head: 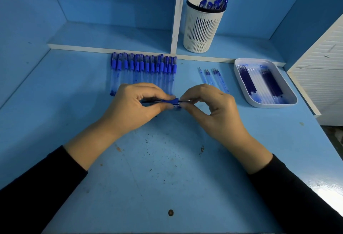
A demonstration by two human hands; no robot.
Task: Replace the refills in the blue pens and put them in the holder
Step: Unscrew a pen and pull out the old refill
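A row of capped blue pens with clear barrels [143, 70] lies left of the white slotted plastic holder [201, 28], within easy reach. Below it, the left hand [130, 107] grips a blue pen [168, 101] level above the blue surface [167, 168], while the right hand [217, 111] pinches its thin refill at the tip end, apparently to keep the two aligned. Loose clear refills [213, 79] and a white tray of blue refills [264, 82] lie right of the holder, and the foreground stays open for moving.
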